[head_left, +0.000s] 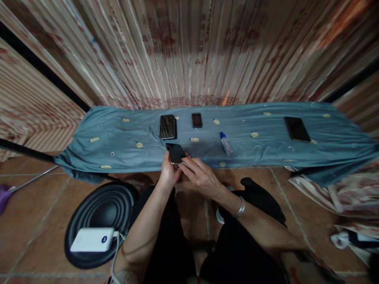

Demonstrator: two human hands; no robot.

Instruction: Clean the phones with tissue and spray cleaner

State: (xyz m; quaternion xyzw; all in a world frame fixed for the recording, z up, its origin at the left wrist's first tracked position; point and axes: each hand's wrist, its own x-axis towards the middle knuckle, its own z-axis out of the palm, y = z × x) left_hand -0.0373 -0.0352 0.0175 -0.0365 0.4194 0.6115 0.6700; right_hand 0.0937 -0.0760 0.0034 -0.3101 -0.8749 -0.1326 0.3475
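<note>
In my left hand [168,171] is a dark smartphone [175,153], tilted over the near edge of the cloth-covered table, with my thumb along its left side. My right hand [199,176] meets the phone's lower right corner, fingers bent and gripping the edge there. Just beyond the phone lies a stack of dark phone-like slabs [167,127]. A small dark square item [197,120] rests further back. To the right is a clear small bottle with a blue cap [226,143], lying on its side. What my right fingertips cover is hidden.
A blue-green patterned cloth [154,157] covers the long narrow table. Another dark phone or tablet [297,129] lies far right. A white power bank [92,239] with a cable sits on a black round ribbed stool [102,209] at lower left. Pleated curtains [183,59] hang behind.
</note>
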